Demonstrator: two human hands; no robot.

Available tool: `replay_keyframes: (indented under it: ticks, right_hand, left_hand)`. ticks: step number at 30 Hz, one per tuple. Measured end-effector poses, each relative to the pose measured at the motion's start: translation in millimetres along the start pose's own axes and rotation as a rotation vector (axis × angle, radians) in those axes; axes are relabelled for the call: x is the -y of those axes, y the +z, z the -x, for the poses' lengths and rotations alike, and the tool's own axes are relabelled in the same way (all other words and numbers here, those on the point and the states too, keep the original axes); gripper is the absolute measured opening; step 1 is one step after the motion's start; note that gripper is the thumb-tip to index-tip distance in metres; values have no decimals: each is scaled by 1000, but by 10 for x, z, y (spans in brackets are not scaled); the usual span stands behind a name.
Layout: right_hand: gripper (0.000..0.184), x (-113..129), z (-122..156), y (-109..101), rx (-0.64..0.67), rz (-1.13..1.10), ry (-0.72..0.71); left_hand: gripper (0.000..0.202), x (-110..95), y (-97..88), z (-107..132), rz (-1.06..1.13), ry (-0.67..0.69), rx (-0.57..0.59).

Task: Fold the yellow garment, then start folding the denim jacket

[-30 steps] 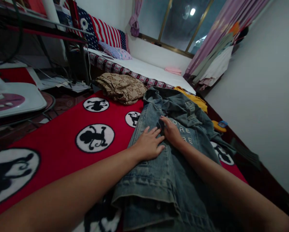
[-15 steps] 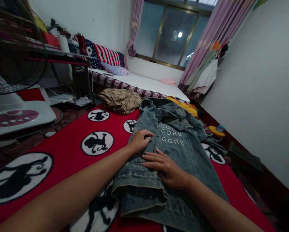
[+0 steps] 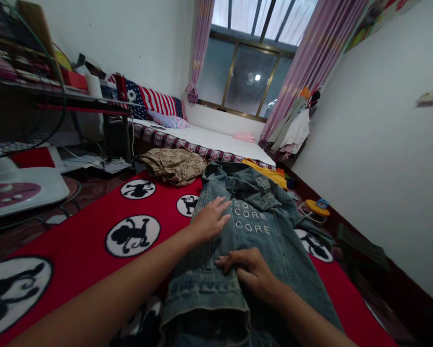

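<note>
A faded blue denim jacket (image 3: pixel 290 260) lies on a red blanket (image 3: pixel 89 241) with black-and-white monkey circles. One side of it is folded inward, next to the white "CORE" lettering on its back. On this folded part rests my left hand (image 3: pixel 209 220), its fingers stretched out and slightly spread. Nearer to me, my right hand (image 3: pixel 254 273) has bent fingers at the folded edge, beside a pocket seam. Its thumb and fingertips close on the denim there. The jacket's hem stands a little open toward me.
Beyond the jacket are folded brown patterned clothing (image 3: pixel 176 166) and a yellow garment (image 3: pixel 269 174). A bed (image 3: pixel 216 140) stands under the window. A fan (image 3: pixel 21 185) and a cluttered desk (image 3: pixel 89 103) are at left, a yellow stool (image 3: pixel 317 208) at right.
My left hand has slid a little up the folded panel, and its fingers have straightened. My right hand has gone from lying flat to bent fingers at the fold. The view has tilted up.
</note>
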State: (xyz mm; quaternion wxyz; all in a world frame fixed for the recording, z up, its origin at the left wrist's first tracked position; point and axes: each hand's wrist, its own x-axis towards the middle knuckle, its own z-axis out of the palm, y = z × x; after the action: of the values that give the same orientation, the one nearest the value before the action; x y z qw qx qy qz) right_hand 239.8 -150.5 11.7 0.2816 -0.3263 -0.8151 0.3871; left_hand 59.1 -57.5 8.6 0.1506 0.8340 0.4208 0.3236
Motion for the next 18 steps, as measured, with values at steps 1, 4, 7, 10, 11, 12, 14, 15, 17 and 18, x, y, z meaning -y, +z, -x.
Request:
replay_keyframes:
  ticks: [1,4,7,10,11,12,14,15,17,18]
  right_hand:
    - [28,-33,-18,-8,1,-63,52]
    - [27,-173,-135,-209,-89,-115,150]
    - [22,-412,-343,-661,-383,122,163]
    - [23,-744,-592,-1225,-675,503,196]
    - [26,-859,-672,-1407,-751,604,222]
    - [30,-970,-747,-1575,-814,681,256]
    - [40,-1168,-873,-1858,-911,773,366]
    - [46,-1254,-923,-1967,-930,786,437]
    - [59,-1402,-993,-2116,-917,764,564]
    - [67,-1464,-1015,-2157,-896,743,605]
  left_hand:
    - [53,18,79,22,-75,-16,50]
    - [56,74,285,100,-264,-23,146]
    - [55,83,361,147,-348,-15,142]
    - [54,68,349,157,-365,-15,139]
    - [54,65,343,158,-363,-16,139]
    - [54,65,339,159,-359,-17,136]
    - [54,72,340,164,-347,-21,126]
    - [54,78,343,167,-339,-24,120]
    - [54,88,349,172,-320,-28,110]
    - [54,91,351,174,-309,-30,106]
